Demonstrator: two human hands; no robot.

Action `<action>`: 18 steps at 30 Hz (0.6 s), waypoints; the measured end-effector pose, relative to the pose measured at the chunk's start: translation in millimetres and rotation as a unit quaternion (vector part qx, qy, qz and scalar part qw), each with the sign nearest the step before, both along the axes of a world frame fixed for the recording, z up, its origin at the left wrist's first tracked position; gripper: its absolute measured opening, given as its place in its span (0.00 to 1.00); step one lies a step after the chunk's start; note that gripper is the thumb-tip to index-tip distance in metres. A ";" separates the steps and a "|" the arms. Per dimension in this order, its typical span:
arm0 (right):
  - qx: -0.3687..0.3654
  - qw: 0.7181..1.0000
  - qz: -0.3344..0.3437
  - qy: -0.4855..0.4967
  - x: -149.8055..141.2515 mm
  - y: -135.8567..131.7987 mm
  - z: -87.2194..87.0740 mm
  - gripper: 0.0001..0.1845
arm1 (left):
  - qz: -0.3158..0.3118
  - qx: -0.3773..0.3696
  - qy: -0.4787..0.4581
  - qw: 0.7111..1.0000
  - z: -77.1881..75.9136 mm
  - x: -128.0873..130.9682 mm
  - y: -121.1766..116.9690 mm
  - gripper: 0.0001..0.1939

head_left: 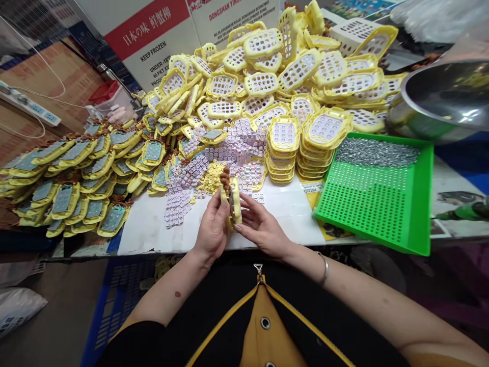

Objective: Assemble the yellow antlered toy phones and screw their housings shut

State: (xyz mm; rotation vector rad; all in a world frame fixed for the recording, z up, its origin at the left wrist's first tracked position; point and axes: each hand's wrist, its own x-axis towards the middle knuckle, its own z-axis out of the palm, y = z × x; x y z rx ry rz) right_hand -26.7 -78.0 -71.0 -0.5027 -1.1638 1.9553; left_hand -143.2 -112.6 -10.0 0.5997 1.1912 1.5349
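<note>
Between my hands a yellow toy phone casing [236, 201] stands on edge over the front of the table, with a brown piece at its top and a dark seam between two halves. My left hand [211, 232] wraps its fingers and thumb around the near left side. On the other side, my right hand [266, 229] touches the casing with thumb and fingertips. Just behind lie small yellow parts [213, 176] in a heap and sheets of pale printed keypads [179, 201]. Inside the casing, details are too small to make out.
Yellow casings with grey boards [63, 199] are piled at left. Perforated yellow shells [262, 84] heap up at the back, near stacked shells [282, 135]. At right are a green tray [367, 204] of screws [378, 151], a steel bowl [408, 109] and a green power screwdriver [466, 211].
</note>
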 end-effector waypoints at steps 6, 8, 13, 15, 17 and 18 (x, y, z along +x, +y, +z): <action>0.060 0.998 -0.009 -0.014 2.7 1.7 -6.1 0.38 | -0.021 -0.020 -0.001 1.000 2.4 -1.7 -2.1 0.26; 0.057 0.998 0.010 0.002 3.9 2.1 -6.9 0.39 | -0.030 -0.021 -0.006 0.999 2.4 -2.4 -2.6 0.26; 0.039 0.999 0.021 0.012 6.2 0.6 -4.8 0.40 | -0.033 -0.017 -0.009 0.999 0.2 -1.8 -2.0 0.28; 0.032 0.999 0.021 0.011 6.7 -0.2 -3.5 0.40 | -0.031 -0.012 -0.011 0.999 -0.7 -1.1 -1.9 0.28; 0.023 0.999 0.028 0.020 7.1 -0.8 -2.5 0.39 | -0.023 -0.013 -0.013 1.000 -1.4 -0.6 -2.2 0.28; 0.019 0.999 0.030 0.023 7.4 -1.1 -2.1 0.39 | -0.020 -0.014 -0.014 1.000 -1.6 -0.4 -2.4 0.28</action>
